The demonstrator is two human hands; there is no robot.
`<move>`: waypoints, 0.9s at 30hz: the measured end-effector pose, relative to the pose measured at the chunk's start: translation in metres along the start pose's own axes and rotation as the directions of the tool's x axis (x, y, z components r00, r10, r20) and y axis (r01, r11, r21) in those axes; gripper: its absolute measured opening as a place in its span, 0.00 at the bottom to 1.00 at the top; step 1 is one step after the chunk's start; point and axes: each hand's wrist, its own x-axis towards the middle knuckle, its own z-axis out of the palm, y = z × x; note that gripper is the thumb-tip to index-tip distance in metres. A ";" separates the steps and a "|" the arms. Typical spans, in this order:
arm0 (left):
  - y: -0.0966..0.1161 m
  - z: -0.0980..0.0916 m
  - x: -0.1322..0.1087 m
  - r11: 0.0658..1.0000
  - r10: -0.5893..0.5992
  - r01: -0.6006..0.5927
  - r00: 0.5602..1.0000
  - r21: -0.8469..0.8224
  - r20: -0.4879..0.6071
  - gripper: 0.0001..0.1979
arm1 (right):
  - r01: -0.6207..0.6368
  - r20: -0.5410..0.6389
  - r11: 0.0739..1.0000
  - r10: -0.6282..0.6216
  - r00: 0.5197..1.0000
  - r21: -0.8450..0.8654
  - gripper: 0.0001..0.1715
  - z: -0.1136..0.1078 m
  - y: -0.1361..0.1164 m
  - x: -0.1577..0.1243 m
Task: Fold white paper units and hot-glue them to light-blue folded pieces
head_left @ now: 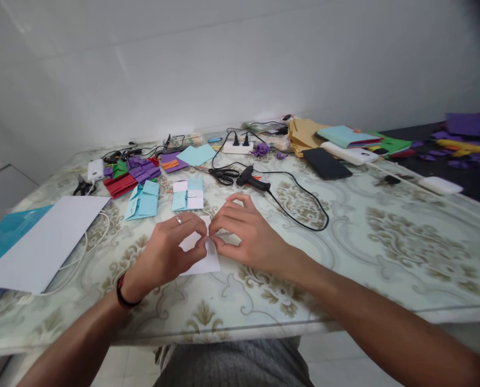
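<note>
A small white paper (206, 262) lies flat on the patterned table (344, 258) in front of me. My left hand (171, 250), with a ring and a dark wristband, pinches the paper's middle with curled fingers. My right hand (245, 232) meets it from the right and pinches the same fold. Just beyond the hands lie a folded blue and white paper piece (188, 194) and a light blue folded piece (143, 200).
A large white sheet (46, 242) lies at the left over a white cable. Farther back are scissors (223, 175), a black glue gun (252, 179) with its cord, a power strip (238, 146), red and purple paper pieces (133, 174), a black phone (326, 163) and stacked coloured papers (346, 137).
</note>
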 end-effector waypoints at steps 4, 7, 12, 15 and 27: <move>-0.002 -0.005 0.001 1.000 -0.010 0.010 1.000 0.001 0.006 0.08 | 0.007 -0.006 1.000 -0.007 1.000 -0.008 0.07 -0.003 0.004 0.001; -0.004 -0.008 0.002 0.999 -0.036 0.036 0.999 0.001 0.018 0.08 | 0.023 -0.001 1.000 -0.023 1.000 -0.013 0.07 -0.007 0.006 0.002; -0.007 -0.011 0.002 0.999 -0.038 0.039 0.999 -0.021 0.032 0.09 | 0.028 0.016 1.000 -0.028 0.999 -0.011 0.08 -0.010 0.007 0.002; -0.008 -0.010 0.001 0.998 -0.047 0.049 0.997 -0.049 0.058 0.08 | 0.036 0.012 0.999 -0.036 0.999 -0.005 0.08 -0.008 0.007 0.002; -0.009 -0.008 0.000 0.989 -0.096 0.104 0.992 -0.106 0.082 0.06 | 0.047 0.008 0.997 -0.048 0.999 0.058 0.09 -0.004 0.008 0.002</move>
